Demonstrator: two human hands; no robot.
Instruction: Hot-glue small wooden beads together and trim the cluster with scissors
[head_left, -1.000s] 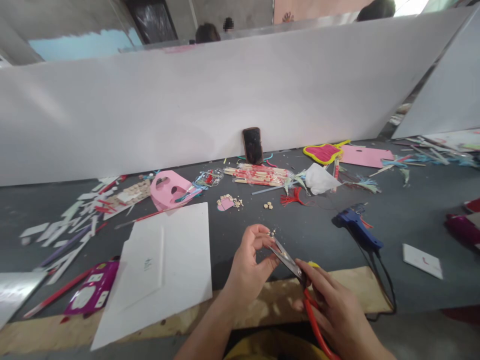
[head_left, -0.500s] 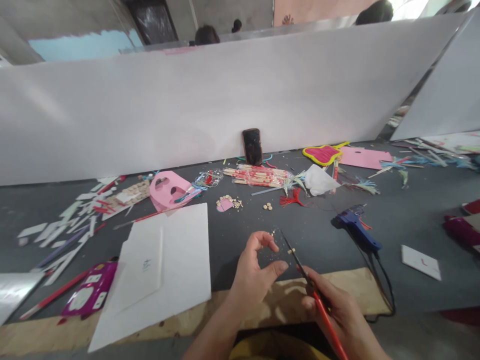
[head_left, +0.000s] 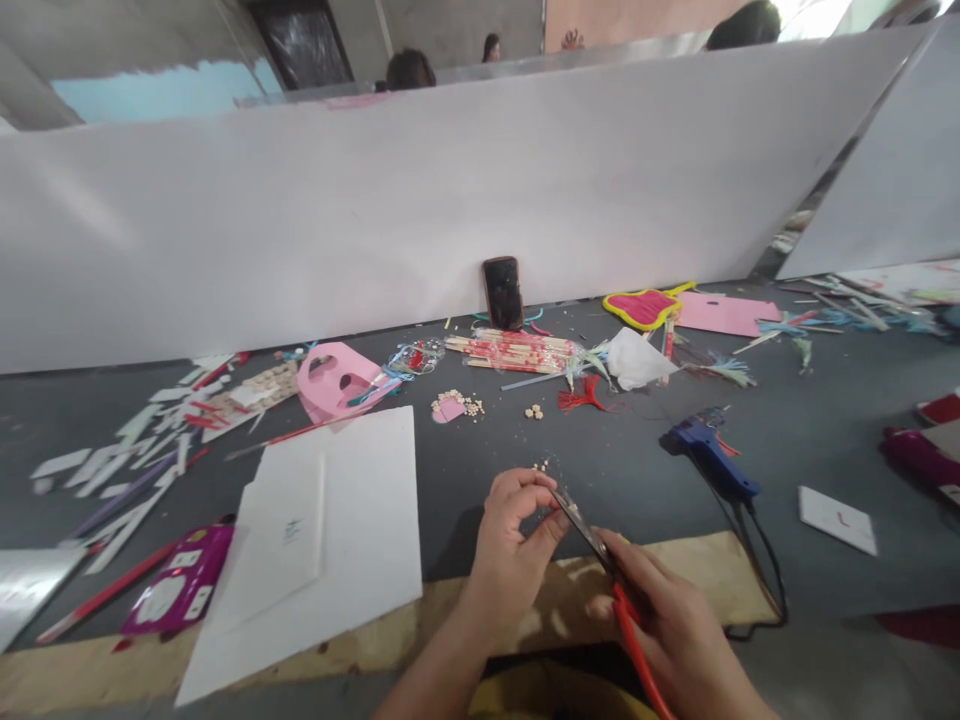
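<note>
My right hand [head_left: 667, 620] is wrapped round the red handles of a pair of scissors [head_left: 592, 540], whose blades point up and to the left. At the blade tips, my left hand [head_left: 517, 540] has its thumb and bent fingers drawn together. What they pinch, if anything, is too small to make out. A small pale piece shows along the blades. Just beyond the left fingertips lie a few tiny beige bits [head_left: 541, 466]. Farther off are a little group of beige pieces [head_left: 533, 412] and a pink heart-shaped piece [head_left: 449, 408] ringed with more of them.
White sheets [head_left: 375, 520] lie at left, beside a purple box [head_left: 180, 580]. A blue glue gun [head_left: 716, 455] with its cord rests at right. A phone [head_left: 503, 292] leans on the white partition [head_left: 420, 200], behind bundled sticks [head_left: 517, 350]. Paper strips and cut-outs cover the far left.
My left fingers have closed in from an open curl and met the scissors' tips. The scissors have swung slightly left, with the small pale piece still at the blades.
</note>
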